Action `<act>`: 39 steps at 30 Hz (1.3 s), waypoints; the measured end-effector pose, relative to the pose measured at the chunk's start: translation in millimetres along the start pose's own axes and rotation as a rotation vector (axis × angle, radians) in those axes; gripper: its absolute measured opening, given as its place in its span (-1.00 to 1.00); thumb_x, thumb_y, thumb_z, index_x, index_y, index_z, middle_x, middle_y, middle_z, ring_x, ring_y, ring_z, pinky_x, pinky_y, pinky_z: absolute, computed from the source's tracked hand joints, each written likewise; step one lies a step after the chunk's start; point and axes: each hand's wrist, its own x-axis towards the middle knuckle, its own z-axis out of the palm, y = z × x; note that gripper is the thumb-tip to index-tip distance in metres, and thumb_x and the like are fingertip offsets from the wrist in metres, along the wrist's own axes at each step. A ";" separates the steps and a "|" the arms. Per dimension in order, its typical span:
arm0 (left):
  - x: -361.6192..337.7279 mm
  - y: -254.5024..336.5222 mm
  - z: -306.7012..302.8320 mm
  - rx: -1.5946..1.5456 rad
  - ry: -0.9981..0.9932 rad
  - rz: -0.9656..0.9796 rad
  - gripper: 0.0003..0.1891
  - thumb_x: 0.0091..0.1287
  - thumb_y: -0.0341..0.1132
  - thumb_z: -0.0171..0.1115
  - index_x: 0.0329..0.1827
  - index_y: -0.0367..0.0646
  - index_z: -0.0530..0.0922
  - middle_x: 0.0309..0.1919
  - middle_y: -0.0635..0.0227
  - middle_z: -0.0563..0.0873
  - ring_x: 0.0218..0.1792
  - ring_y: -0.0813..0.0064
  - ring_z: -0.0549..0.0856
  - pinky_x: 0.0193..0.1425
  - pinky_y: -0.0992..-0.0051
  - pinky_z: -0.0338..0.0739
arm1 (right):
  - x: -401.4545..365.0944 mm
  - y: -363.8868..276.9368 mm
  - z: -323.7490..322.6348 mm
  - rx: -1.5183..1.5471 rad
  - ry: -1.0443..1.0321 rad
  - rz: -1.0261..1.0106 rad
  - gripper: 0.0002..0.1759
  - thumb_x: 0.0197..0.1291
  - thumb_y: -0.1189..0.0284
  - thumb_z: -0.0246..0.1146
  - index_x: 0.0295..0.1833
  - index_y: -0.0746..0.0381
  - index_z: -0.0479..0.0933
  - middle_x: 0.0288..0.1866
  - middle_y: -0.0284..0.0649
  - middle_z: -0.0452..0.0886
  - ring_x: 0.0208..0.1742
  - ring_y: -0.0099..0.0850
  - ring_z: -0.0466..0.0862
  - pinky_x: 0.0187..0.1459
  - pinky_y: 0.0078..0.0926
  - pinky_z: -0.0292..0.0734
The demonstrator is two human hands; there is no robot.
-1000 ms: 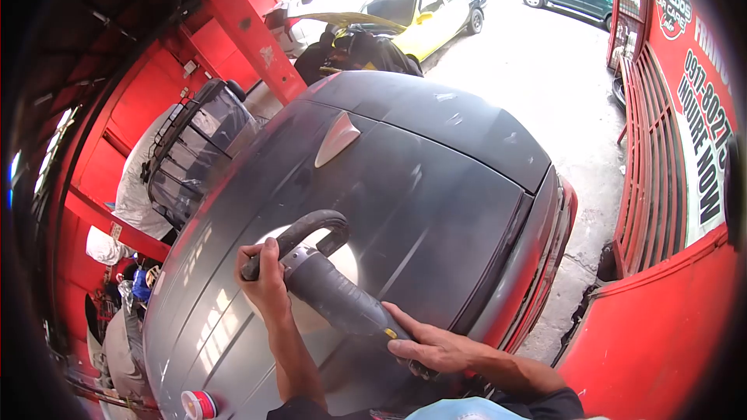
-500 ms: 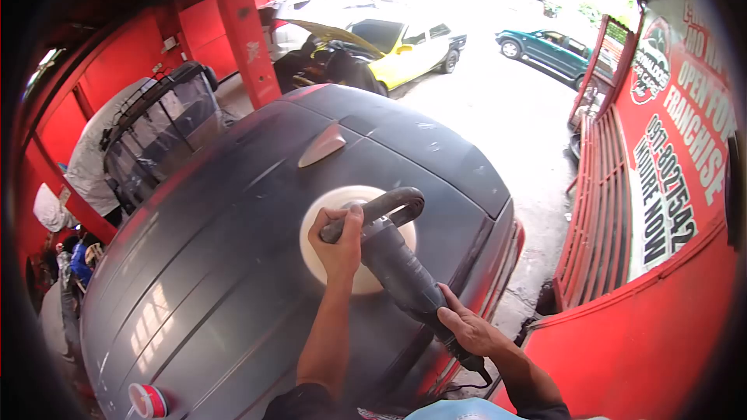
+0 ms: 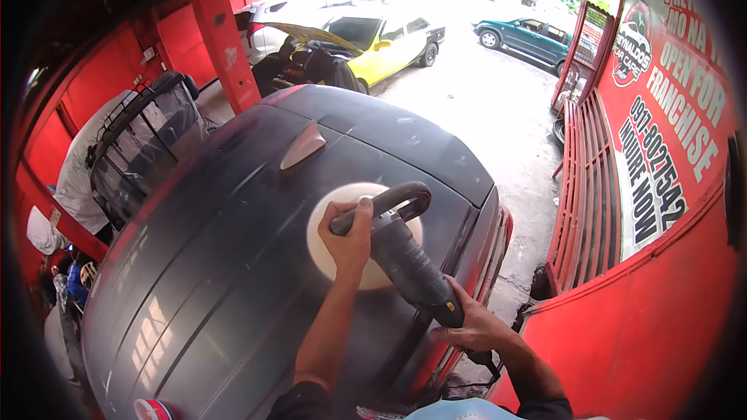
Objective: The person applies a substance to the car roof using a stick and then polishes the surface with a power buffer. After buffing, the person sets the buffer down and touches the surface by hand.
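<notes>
Clock: we read it from the middle of the pad, twelve at the top of the view.
Tool: our polisher [image 3: 408, 260] is over the car roof [image 3: 226, 218], its body pointing to between four and five o'clock.
Pad: the pale round pad [image 3: 377, 274] looks laid on the roof; we cannot tell whether it is spinning.
Left grip [image 3: 348, 239]: closed round the near end of the looped handle [image 3: 417, 190], thumb along the top.
Right grip [image 3: 476, 328]: wrapped round the tail of the body, at four o'clock.
Fin [image 3: 303, 148]: at eleven o'clock, just beyond the pad and apart from it.
Tin [image 3: 152, 410]: the round red and white one, at eight o'clock, well apart.
Cord [image 3: 492, 371]: beyond the right grip, between four and five o'clock.
Method, our judgement: the pad wants to lie flat, with light, even weight from both grips and slow overlapping strokes.
Risk, our judgement: tilting could dig the rim in; the fin and the roof's seams call for care, and a loose cord could snag.
</notes>
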 end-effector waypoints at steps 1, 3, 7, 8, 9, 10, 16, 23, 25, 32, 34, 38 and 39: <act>0.7 -3.1 2.8 0.001 -0.021 0.025 -0.77 0.31 -0.30 0.44 -0.40 -0.22 0.58 -0.57 0.49 0.61 -0.53 0.76 0.54 -0.44 0.65 0.44 | 0.5 0.3 0.8 -0.002 -0.004 0.003 0.18 0.11 0.28 0.48 0.67 0.26 -0.15 0.31 -0.06 0.46 0.25 -0.31 0.52 0.29 -0.41 0.39; 0.4 2.6 -0.5 0.041 -0.110 -0.066 -0.72 0.29 -0.28 0.47 -0.14 -0.28 0.59 -0.37 0.31 0.67 -0.37 0.57 0.64 -0.23 0.52 0.56 | 1.9 -0.7 3.7 0.076 0.016 0.009 0.22 0.07 0.46 0.46 0.67 0.29 -0.24 0.22 0.08 0.55 0.22 -0.19 0.60 0.24 -0.34 0.48; -32.9 -30.2 -26.9 0.569 0.017 0.502 -0.46 0.24 -0.33 0.42 0.23 -0.31 0.42 0.01 0.09 0.59 -0.04 0.30 0.62 0.10 0.36 0.52 | 16.0 -2.0 -17.9 0.235 0.084 0.087 0.23 -0.01 0.60 0.41 0.69 0.20 -0.22 -0.15 -0.17 0.61 -0.41 -0.49 0.62 -0.43 -0.49 0.54; -60.9 -35.5 -39.2 0.533 -0.035 0.389 -0.50 0.23 -0.29 0.45 0.16 -0.32 0.49 -0.03 0.07 0.64 -0.03 0.21 0.65 0.11 0.32 0.54 | 25.4 4.1 -25.7 0.228 0.062 0.090 0.23 -0.01 0.60 0.41 0.69 0.20 -0.22 -0.15 -0.17 0.61 -0.41 -0.49 0.62 -0.43 -0.49 0.54; -88.9 -40.9 -50.5 0.492 -0.084 0.275 -0.54 0.23 -0.24 0.48 0.09 -0.34 0.55 -0.07 0.05 0.68 -0.02 0.13 0.68 0.13 0.27 0.56 | 36.1 9.2 -33.1 0.227 0.138 0.059 0.19 -0.05 0.64 0.41 0.66 0.16 -0.13 -0.21 -0.21 0.58 -0.45 -0.49 0.61 -0.46 -0.49 0.53; -113.9 -46.8 -65.1 0.546 -0.219 0.304 -0.66 0.26 -0.26 0.45 -0.02 -0.27 0.61 -0.20 0.14 0.71 -0.16 0.18 0.71 0.01 0.30 0.59 | 45.8 11.9 -39.0 0.224 0.213 0.029 0.16 -0.09 0.68 0.41 0.64 0.13 -0.04 -0.27 -0.24 0.55 -0.48 -0.49 0.60 -0.49 -0.49 0.53; -131.6 -57.5 -70.0 0.613 -0.528 0.087 -0.88 0.33 -0.24 0.33 -0.28 -0.07 0.71 -0.43 0.27 0.75 -0.41 0.19 0.74 -0.29 0.30 0.63 | 108.7 -1.5 -70.0 0.203 0.227 0.159 -0.07 -0.04 0.71 0.32 0.49 0.13 0.15 -0.45 -0.20 0.54 -0.69 -0.37 0.56 -0.69 -0.35 0.49; -129.3 -50.3 -61.9 0.639 -0.735 -0.129 -0.72 0.41 -0.11 0.21 -0.07 -0.10 0.72 -0.14 0.13 0.78 -0.11 0.10 0.75 0.00 0.19 0.62 | 156.0 -16.5 -80.7 0.184 0.192 0.184 -0.16 -0.01 0.65 0.24 0.47 0.22 0.18 -0.50 -0.15 0.51 -0.68 -0.32 0.56 -0.69 -0.36 0.47; -140.8 -63.8 -54.2 0.529 -0.671 -0.037 -0.69 0.42 -0.10 0.20 -0.02 -0.14 0.70 -0.04 0.09 0.75 -0.01 0.07 0.71 0.11 0.18 0.58 | 167.6 -17.8 -77.8 0.193 0.194 0.178 -0.17 0.00 0.64 0.25 0.46 0.23 0.18 -0.51 -0.15 0.51 -0.68 -0.31 0.56 -0.70 -0.35 0.47; -136.1 -59.3 -55.2 0.464 -0.734 -0.015 -0.65 0.47 -0.13 0.15 0.06 -0.22 0.64 0.08 0.04 0.70 0.17 0.01 0.63 0.27 0.14 0.49 | 198.9 -25.3 -96.1 0.255 0.180 0.289 -0.59 0.09 0.60 0.29 0.05 0.17 0.35 -0.49 -0.20 0.52 -0.64 -0.36 0.57 -0.67 -0.35 0.53; -136.7 -60.3 -53.4 0.463 -0.723 -0.020 -0.67 0.47 -0.14 0.15 0.04 -0.23 0.65 0.05 0.04 0.70 0.13 0.01 0.64 0.25 0.13 0.51 | 201.4 -29.2 -98.0 0.228 0.217 0.297 -0.63 0.09 0.58 0.30 0.00 0.18 0.36 -0.49 -0.20 0.52 -0.64 -0.37 0.57 -0.67 -0.35 0.53; -133.3 -58.5 -51.8 0.476 -0.700 -0.057 -0.71 0.47 -0.18 0.13 -0.02 -0.23 0.65 -0.01 0.05 0.72 0.01 0.00 0.69 0.15 0.13 0.55 | 212.9 -18.2 -112.5 0.238 0.206 0.350 -0.61 0.08 0.57 0.33 0.00 0.17 0.35 -0.48 -0.20 0.52 -0.63 -0.38 0.57 -0.67 -0.36 0.50; -131.7 -59.1 -50.7 0.480 -0.708 -0.045 -0.71 0.47 -0.18 0.13 -0.02 -0.23 0.65 -0.01 0.05 0.72 0.01 0.00 0.69 0.15 0.13 0.55 | 215.1 -18.5 -112.7 0.245 0.214 0.339 -0.61 0.08 0.57 0.33 0.00 0.17 0.35 -0.48 -0.20 0.52 -0.63 -0.38 0.57 -0.67 -0.36 0.50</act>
